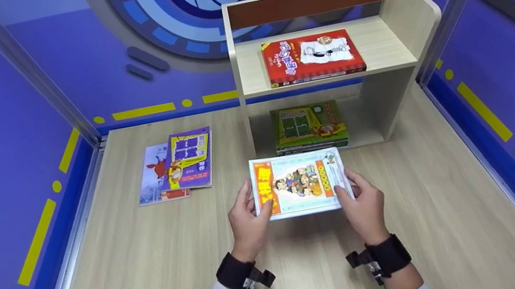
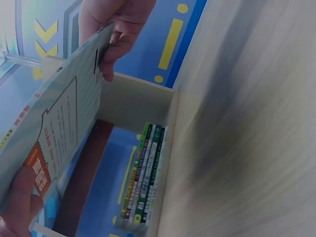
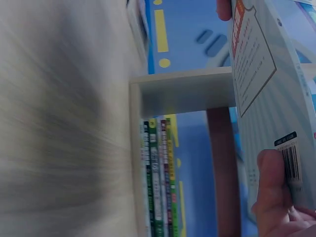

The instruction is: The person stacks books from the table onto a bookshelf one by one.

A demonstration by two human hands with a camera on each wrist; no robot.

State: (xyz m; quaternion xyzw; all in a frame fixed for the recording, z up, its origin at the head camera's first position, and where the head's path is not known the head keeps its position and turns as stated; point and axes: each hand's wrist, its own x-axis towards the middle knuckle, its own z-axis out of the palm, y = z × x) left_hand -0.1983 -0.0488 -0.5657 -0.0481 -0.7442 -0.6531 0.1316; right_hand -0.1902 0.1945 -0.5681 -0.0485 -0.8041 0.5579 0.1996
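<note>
- Our left hand pinches the left edge of a pale blue book, thumb on the cover.
- Well to that hand's left, on the wood-grained bench, 2 thin, floppy-looking paperbacks lie flat: a purple book partly covers a lavender book.
- Between our 2 hands, the pale blue book is raised above the bench, just in front of the bookshelf. It is a flat, slim rectangle, with faint stripes across its underside.
- We judge the step in hand to be this 2-handed hold; the next move calls for even grips and a level cover, clear of the bookshelf's front edge.
- Beyond it, a squared green-topped stack lies in the lower compartment; above, a glossy red book lies flat.
- Our right hand pinches the opposite edge.
- Farthest right, the bookshelf's smooth, pale side panel has a rounded upper corner.
</note>
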